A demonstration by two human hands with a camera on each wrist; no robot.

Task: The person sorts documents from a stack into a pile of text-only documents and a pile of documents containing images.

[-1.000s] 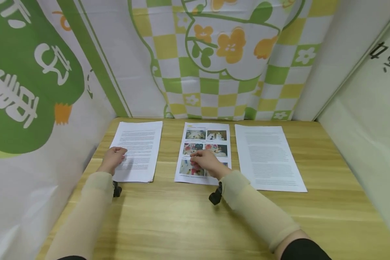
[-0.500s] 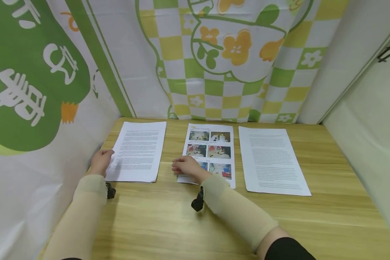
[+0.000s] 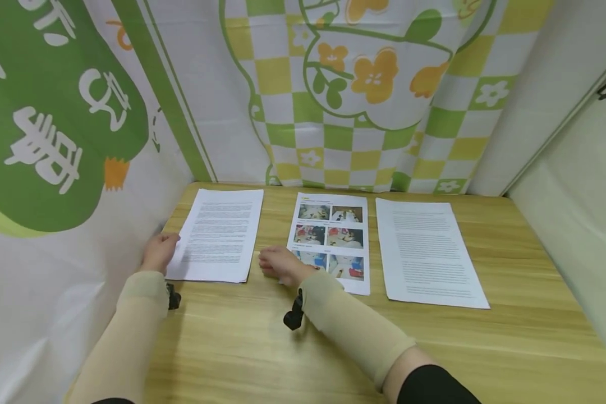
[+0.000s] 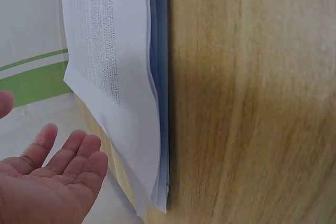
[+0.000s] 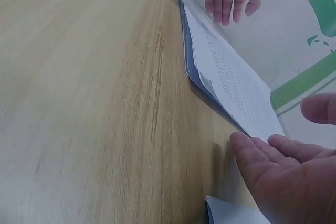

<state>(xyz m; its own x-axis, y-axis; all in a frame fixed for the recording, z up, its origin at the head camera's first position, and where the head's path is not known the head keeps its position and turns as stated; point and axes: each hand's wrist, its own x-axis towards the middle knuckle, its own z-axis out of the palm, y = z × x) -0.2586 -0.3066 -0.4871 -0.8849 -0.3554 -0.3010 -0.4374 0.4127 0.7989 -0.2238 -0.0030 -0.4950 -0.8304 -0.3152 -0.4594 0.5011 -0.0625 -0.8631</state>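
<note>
A stack of printed pages (image 3: 217,235) lies at the left of the wooden table, its sheets slightly uneven at the edge in the left wrist view. My left hand (image 3: 160,252) is at the stack's left edge, fingers relaxed and holding nothing; in the left wrist view the hand (image 4: 58,177) shows its fingers extended beside the paper. My right hand (image 3: 285,265) hovers between that stack and the middle sheet with photos (image 3: 345,241), overlapping the sheet's lower left corner. The right wrist view shows this hand (image 5: 294,166) with loose, extended fingers and thumb apart, nothing in it.
A third text page (image 3: 429,252) lies at the right of the table (image 3: 242,348). Behind stands a green and yellow checked curtain (image 3: 343,134). A white sheet with green print (image 3: 55,129) hangs close along the left side, and a pale wall (image 3: 575,224) bounds the right.
My right hand has moved left from over the photo sheet toward the left stack. My left hand has drawn back from above the stack to its left edge. The view has shifted slightly.
</note>
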